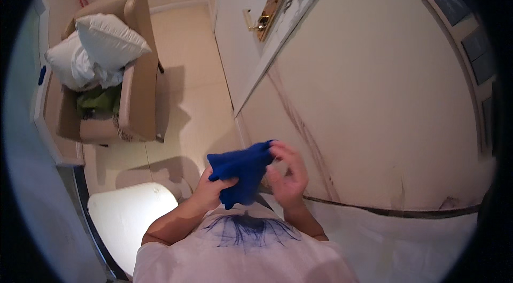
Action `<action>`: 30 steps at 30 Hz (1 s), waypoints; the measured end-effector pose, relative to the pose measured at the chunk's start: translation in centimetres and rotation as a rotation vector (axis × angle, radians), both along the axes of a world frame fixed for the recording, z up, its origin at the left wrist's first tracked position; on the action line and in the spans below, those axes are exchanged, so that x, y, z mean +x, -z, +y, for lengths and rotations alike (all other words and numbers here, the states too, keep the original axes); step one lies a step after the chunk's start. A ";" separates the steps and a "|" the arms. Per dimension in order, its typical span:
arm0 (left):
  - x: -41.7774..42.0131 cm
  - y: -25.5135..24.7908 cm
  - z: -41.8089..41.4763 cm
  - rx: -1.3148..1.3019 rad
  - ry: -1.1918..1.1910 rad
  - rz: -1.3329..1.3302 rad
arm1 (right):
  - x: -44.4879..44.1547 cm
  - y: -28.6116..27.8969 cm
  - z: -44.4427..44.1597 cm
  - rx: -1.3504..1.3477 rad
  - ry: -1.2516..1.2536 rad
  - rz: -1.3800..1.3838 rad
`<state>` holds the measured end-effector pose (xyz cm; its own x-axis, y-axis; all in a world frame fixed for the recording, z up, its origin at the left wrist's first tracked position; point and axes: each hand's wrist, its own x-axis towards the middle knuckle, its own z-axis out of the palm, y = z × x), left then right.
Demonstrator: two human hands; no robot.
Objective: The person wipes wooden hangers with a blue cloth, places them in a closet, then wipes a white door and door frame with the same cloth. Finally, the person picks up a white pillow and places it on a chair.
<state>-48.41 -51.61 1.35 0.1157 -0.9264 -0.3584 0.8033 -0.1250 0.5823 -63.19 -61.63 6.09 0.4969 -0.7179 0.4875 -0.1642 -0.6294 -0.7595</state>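
Note:
A folded blue cloth is held up in front of my chest. My left hand grips its left edge, the thumb lying over the front of the fabric. At the cloth's upper right corner is my right hand, somewhat blurred, its fingertips touching the corner and its thumb apart from the fingers. Whether those fingertips pinch the fabric cannot be told.
Ahead on the left, a beige armchair holds white pillows and a green cloth. A white seat is near my left elbow. A white door with a metal handle stands ahead; a white-covered surface lies at right.

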 end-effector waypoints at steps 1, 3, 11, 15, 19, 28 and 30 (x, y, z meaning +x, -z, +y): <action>0.2 -0.1 -1.1 -0.052 0.029 -0.028 | -0.3 -0.4 -1.5 0.035 0.036 -0.055; 0.4 -0.1 -3.1 -0.155 0.098 -0.072 | -1.1 -1.2 -4.1 0.107 0.113 -0.159; -0.2 -4.0 -13.2 -0.357 0.115 -0.284 | -4.2 -3.0 -6.5 0.391 0.162 -0.290; -0.2 -5.3 -18.5 -0.519 0.086 -0.571 | -3.8 -2.6 -8.4 -0.114 0.431 -0.255; 0.1 -7.0 -23.8 -0.764 -0.024 -0.763 | -2.7 -3.6 -10.5 -0.388 0.587 -0.132; 1.6 -14.0 -35.1 -1.331 -0.345 -0.970 | 1.3 -12.1 -16.7 -0.910 1.024 0.248; 1.4 -15.5 -38.1 -1.401 -0.488 -0.997 | 2.1 -13.5 -18.1 -0.965 1.125 0.352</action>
